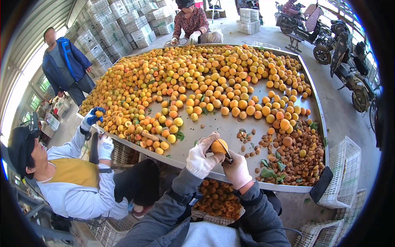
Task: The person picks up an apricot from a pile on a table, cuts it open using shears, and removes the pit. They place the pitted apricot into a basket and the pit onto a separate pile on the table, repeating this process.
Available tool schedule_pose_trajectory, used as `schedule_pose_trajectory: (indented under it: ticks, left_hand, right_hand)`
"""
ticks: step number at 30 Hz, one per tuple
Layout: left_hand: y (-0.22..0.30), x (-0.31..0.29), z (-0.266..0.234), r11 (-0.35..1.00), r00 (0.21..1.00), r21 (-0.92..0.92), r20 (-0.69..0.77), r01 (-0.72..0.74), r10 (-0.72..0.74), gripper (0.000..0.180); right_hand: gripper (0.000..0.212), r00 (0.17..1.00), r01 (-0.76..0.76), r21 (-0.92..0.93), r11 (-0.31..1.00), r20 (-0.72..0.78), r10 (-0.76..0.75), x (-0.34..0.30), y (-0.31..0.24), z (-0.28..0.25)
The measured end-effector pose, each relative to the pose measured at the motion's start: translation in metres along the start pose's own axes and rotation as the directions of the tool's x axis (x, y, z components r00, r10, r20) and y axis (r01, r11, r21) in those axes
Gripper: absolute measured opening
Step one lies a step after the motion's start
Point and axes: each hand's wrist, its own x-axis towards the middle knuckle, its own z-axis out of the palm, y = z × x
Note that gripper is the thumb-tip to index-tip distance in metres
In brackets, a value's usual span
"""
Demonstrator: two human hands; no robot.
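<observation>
My left hand [201, 157], in a white glove, grips a yellow-orange apricot [218, 146] above the near edge of the metal table [192, 133]. In my right hand [238, 171], also gloved, is a small knife [224, 150]; its curved dark blade lies against the right side of the apricot. Most of the handle is hidden by my fingers. Whole apricots [230, 92] cover much of the table beyond my hands. To the right of them lies a heap of brown apricot stones [298, 166] with some green leaves. Below my wrists, a crate holds apricot halves [218, 197].
A co-worker [74, 177] sits close on my left, holding fruit. Another person [193, 24] works at the far side, and one stands [66, 66] at the far left. White plastic crates [343, 173] stand right of the table; scooters [354, 78] are parked beyond.
</observation>
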Motion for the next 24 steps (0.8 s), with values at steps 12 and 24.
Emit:
schedule_pose_trajectory:
  ticks: [12,24]
  left_hand:
    - [-0.007,-0.006,0.001,0.803,0.981,-0.569,0.033,0.174,-0.19,0.057]
    - [-0.007,-0.005,0.012,0.802,0.978,-0.573,0.001,0.171,-0.208,0.055]
  right_hand:
    - [0.019,0.999,0.002,0.13,0.992,0.036,-0.007,-0.004,0.0,0.005]
    - [0.019,1.0,0.015,0.123,0.992,-0.023,-0.013,-0.006,0.001,0.004]
